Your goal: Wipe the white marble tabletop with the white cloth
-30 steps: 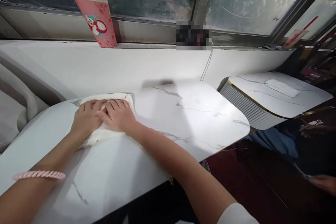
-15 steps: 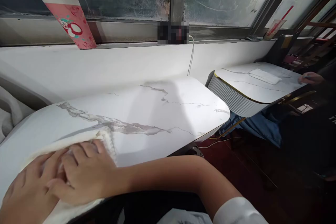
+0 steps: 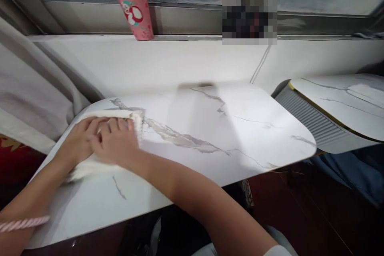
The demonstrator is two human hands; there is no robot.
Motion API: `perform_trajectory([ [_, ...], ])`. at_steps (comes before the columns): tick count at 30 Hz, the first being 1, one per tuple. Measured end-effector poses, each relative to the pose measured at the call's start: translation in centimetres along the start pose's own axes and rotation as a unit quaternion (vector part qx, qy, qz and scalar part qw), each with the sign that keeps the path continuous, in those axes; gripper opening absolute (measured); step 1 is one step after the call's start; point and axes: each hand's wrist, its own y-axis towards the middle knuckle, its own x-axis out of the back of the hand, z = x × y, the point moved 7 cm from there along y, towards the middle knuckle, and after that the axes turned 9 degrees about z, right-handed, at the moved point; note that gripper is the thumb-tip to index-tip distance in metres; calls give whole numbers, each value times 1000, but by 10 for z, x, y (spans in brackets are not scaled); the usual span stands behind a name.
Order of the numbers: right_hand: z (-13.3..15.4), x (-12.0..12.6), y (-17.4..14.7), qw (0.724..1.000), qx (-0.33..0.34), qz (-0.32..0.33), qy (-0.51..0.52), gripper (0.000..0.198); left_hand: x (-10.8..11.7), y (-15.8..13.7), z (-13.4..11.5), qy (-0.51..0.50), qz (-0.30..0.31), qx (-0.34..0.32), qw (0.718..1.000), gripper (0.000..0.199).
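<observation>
A white cloth [image 3: 99, 167] with a fuzzy edge lies on the left part of a white marble-patterned table [image 3: 255, 128]. My left hand [image 3: 79, 140] presses flat on the cloth with its fingers spread toward the wall, and a pink braided band circles that wrist. Beside it, touching it, my right hand [image 3: 118, 142] rests palm down on the same cloth, fingers apart and slightly bent. The right thumb reaches over to the left hand. Both palms hide the middle of the cloth, and motion blurs the hands a little.
On the window ledge stands a pink paper cup [image 3: 133, 12]; a pixelated dark object [image 3: 249, 20] is farther right, a cable [image 3: 260, 64] below it. A grey curtain [image 3: 36, 76] hangs at the left. Another table [image 3: 336, 100] with a folded white cloth [image 3: 367, 94] stands right.
Both hands have slid the cloth away from me, toward the table's far left end. The view has turned left, bringing in the curtain and losing the person at the right.
</observation>
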Motion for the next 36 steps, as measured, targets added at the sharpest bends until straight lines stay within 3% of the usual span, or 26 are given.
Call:
perform_trajectory([
  [9, -32, -5, 59, 998, -50, -13, -24, 49, 17, 71, 8, -73, 1, 4, 997, 49],
  [16, -44, -16, 95, 998, -54, -24, -17, 48, 26, 95, 17, -106, 33, 15, 994, 52],
  [22, -50, -23, 112, 998, -43, -54, 10, 41, 21, 114, 37, -135, 17, 19, 990, 48],
  [29, -48, -23, 120, 998, -52, -16, -28, 47, 18, 120, 49, -151, 5, -2, 988, 49],
  [36, -32, -23, 99, 996, -44, -30, -71, 49, 25, 89, 40, -163, -9, -6, 987, 51],
])
